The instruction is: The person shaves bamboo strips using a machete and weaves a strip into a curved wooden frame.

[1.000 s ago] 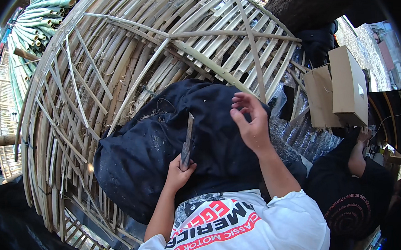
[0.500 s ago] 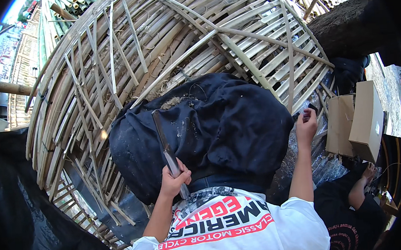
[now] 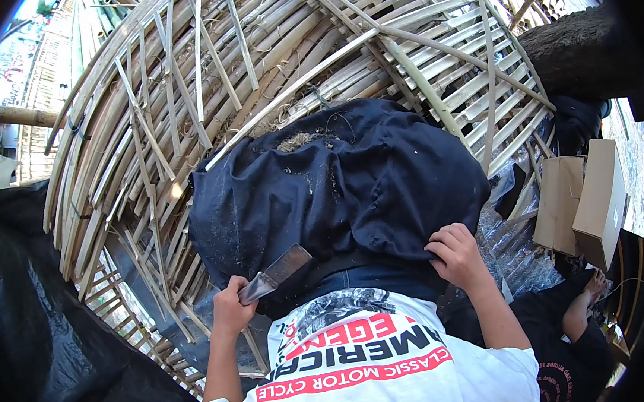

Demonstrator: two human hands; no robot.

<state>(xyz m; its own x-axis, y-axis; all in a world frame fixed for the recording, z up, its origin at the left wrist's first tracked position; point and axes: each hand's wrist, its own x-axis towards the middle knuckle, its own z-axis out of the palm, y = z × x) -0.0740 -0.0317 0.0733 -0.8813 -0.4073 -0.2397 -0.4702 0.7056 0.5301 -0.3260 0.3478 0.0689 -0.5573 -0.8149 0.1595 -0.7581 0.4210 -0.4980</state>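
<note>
Down at the near edge, the left hand (image 3: 229, 310) is clenched around the handle of a broad-bladed knife (image 3: 276, 273), whose flat metal blade slants up and to the right, its squared tip lying against the dark navy cloth (image 3: 336, 185). The right hand (image 3: 456, 255) grips the lower right edge of that same cloth, fingers curled over the fold and thumb tucked beneath. The cloth is draped in a rounded mound in the middle of the scene, dusted with pale fibres and flecks, with a small tuft of dry shavings near its far edge. Just near of it a white printed T-shirt (image 3: 371, 369) covers the person's front, both bare forearms rising from it to the hands.

Behind and around the cloth, a large round frame of woven bamboo strips (image 3: 254, 79) curves from the far left to the far right, loose slats crossing over it. Black plastic sheeting (image 3: 40, 333) fills the near left. To the right stand two brown cardboard boxes (image 3: 587, 197), with crinkled clear plastic (image 3: 516, 254) between them and the right hand. At the near right, another person's arm (image 3: 580, 310) in a dark shirt shows.
</note>
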